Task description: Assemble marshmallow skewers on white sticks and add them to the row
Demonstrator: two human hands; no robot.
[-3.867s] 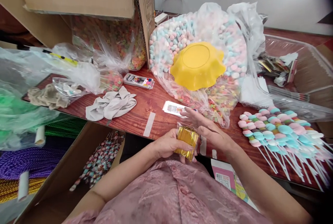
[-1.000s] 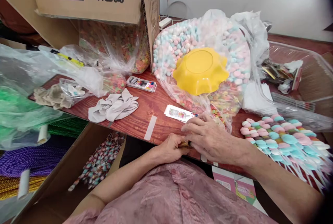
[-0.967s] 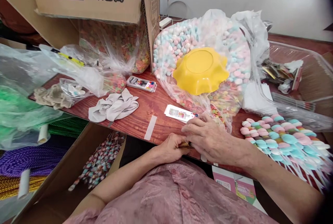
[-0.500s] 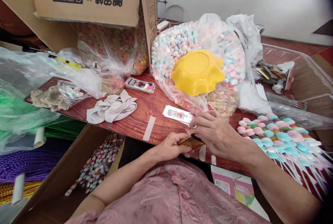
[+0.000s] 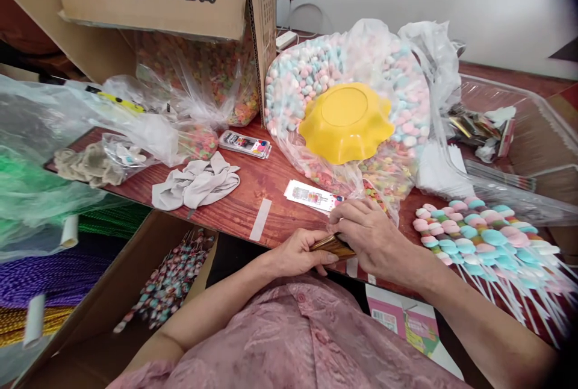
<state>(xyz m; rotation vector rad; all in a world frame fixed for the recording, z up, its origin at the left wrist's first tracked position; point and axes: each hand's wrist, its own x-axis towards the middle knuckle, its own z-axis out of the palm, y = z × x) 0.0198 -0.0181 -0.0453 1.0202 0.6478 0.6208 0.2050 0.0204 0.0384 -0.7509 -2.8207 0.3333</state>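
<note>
Both hands meet at the near edge of the red-brown wooden table (image 5: 244, 208), just in front of the person's chest. The left hand (image 5: 295, 253) is curled under a flat clear packet of gold foil strips (image 5: 333, 246) and grips it from below. The right hand (image 5: 370, 235) lies over the packet's far end with its fingertips pinched on it, so both hands are closed on the one item and touch each other. Only a sliver of the packet shows between the fingers. Judged from that, it is light, thin and limp, with a slick film skin likely to slide. The firmer hold would be across its flat faces near one end, not along the edges. Open room is limited. A printed white card (image 5: 311, 196) lies just beyond the hands, and the clear bag of pastel marshmallows (image 5: 311, 70), with an upturned yellow scalloped plastic bowl (image 5: 345, 121) on it, stands close behind. Rows of pink and blue marshmallow skewers (image 5: 478, 235) lie near the right hand. Bare tabletop shows to the left, before a crumpled grey cloth (image 5: 196, 181). Below the table edge sits an open cardboard box of wrapped skewers (image 5: 167, 283).
</note>
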